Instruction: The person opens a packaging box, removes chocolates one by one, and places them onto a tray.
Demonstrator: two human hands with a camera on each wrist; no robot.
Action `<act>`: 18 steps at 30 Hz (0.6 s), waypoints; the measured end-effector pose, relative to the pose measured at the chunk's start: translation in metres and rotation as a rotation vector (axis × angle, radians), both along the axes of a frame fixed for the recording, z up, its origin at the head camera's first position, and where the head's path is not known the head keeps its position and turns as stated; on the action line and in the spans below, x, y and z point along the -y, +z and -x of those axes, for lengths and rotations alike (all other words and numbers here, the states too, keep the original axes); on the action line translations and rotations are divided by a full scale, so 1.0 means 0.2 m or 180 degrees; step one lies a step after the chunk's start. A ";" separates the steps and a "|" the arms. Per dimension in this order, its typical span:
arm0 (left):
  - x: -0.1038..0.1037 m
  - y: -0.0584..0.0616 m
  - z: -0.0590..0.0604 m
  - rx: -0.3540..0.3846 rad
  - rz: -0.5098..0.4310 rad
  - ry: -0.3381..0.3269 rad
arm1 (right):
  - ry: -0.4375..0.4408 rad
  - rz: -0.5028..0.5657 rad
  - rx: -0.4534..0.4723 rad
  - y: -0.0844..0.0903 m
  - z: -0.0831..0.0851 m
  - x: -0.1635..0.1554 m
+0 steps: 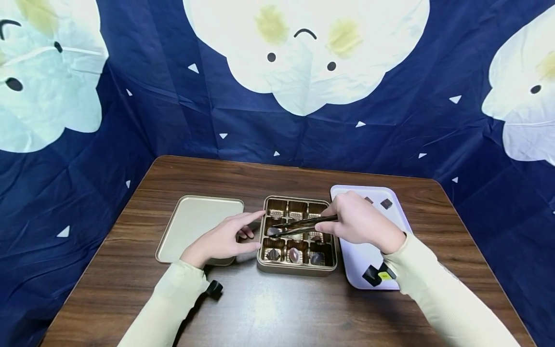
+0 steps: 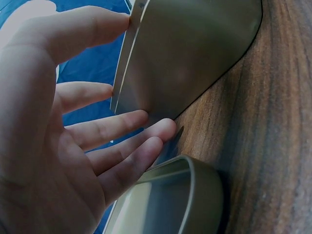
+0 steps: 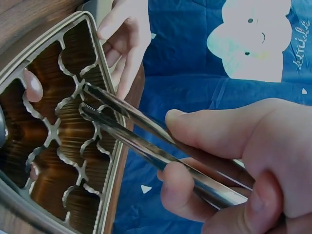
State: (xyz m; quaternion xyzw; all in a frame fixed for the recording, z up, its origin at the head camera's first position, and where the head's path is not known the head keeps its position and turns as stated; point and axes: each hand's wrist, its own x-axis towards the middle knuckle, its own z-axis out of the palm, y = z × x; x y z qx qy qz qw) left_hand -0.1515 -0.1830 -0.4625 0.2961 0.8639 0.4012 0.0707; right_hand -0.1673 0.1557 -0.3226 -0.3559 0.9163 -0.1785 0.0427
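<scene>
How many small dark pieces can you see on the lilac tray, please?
2: one dark piece lies near the far right corner of the lilac tray, the other just left of it, beside the right grip, which may hide more.

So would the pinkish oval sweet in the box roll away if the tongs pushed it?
The oval sweet might be slippery, because it looks shiny. It may roll too, since its sides look rounded. But the box has walls around it, so it probably won't get far.
</scene>
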 end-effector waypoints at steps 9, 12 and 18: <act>0.00 0.00 0.00 0.0006 0.0001 0.0030 | -0.0025 0.0189 0.0103 -0.07 0.02 -0.06; 0.00 0.00 0.00 0.0013 0.0000 0.0034 | -0.0071 0.0284 0.0097 -0.09 0.02 -0.07; 0.00 0.00 0.00 0.0013 -0.0009 0.0024 | -0.0139 0.0468 0.0218 -0.12 0.01 -0.10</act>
